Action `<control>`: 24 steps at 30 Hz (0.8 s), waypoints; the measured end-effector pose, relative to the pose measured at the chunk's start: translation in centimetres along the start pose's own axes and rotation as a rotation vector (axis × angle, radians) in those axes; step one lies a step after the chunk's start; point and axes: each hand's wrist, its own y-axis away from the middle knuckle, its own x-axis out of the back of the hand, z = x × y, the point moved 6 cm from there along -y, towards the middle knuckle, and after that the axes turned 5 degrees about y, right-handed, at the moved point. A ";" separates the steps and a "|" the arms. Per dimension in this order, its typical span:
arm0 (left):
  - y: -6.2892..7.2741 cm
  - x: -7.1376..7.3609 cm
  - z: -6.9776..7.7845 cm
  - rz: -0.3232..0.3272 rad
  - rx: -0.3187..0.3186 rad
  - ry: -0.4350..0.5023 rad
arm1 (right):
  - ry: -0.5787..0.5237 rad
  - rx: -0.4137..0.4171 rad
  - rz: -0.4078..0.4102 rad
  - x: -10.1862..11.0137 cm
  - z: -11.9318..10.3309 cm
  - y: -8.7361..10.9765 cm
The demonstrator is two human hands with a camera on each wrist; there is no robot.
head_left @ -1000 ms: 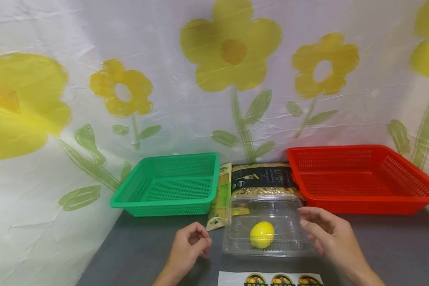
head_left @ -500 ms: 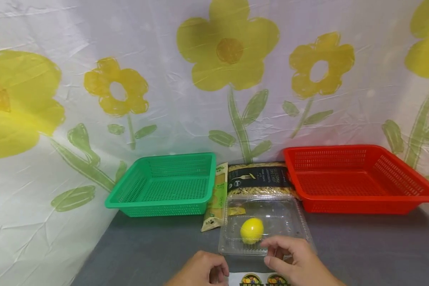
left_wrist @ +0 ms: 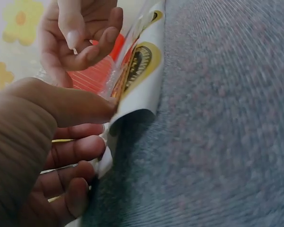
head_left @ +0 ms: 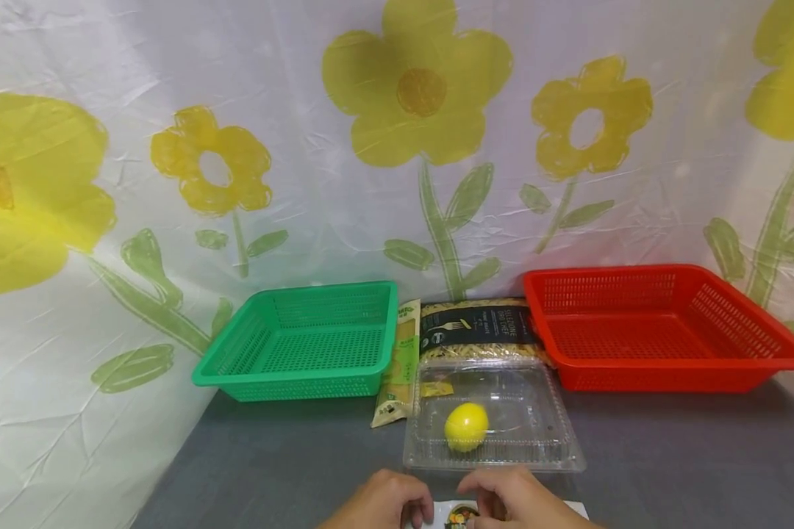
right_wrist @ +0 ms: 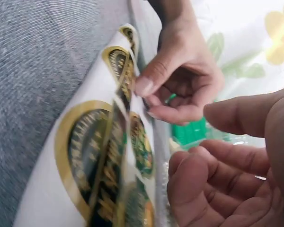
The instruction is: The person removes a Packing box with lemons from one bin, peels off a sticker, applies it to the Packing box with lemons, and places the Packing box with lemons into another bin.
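Note:
My left hand pinches a white sheet of round stickers near the table's front edge, thumb on the printed face in the left wrist view. The stickers are black and gold with fruit pictures, and the sheet bends along its length. Beside it my right hand has its fingers loosely bent, thumb and fingertips apart with nothing between them. Just beyond both hands stands a clear plastic clamshell box. A yellow lemon shows through its clear wall, left of the middle.
A green basket stands back left, a red basket back right. Between them lie a dark-labelled pasta bag and a slim green and tan packet. A flower-printed sheet hangs behind the grey table.
My right hand has come away from the box's right side, inward and down to the sticker sheet. My left hand has moved down to the sheet and taken hold of it.

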 end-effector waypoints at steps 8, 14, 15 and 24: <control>-0.2 -0.4 -0.4 0.000 -0.060 0.068 | 0.232 -0.013 0.007 -1.1 1.4 -0.5; -0.1 -0.1 -0.8 0.025 -0.046 0.118 | 0.290 -0.096 0.044 -1.3 2.0 -0.5; -0.1 -0.1 -0.9 0.029 -0.040 0.125 | 0.284 -0.121 0.046 -1.4 2.1 -0.5; 0.0 -0.4 -1.4 0.042 -0.037 0.125 | 0.231 -0.184 0.066 -1.5 2.6 -0.3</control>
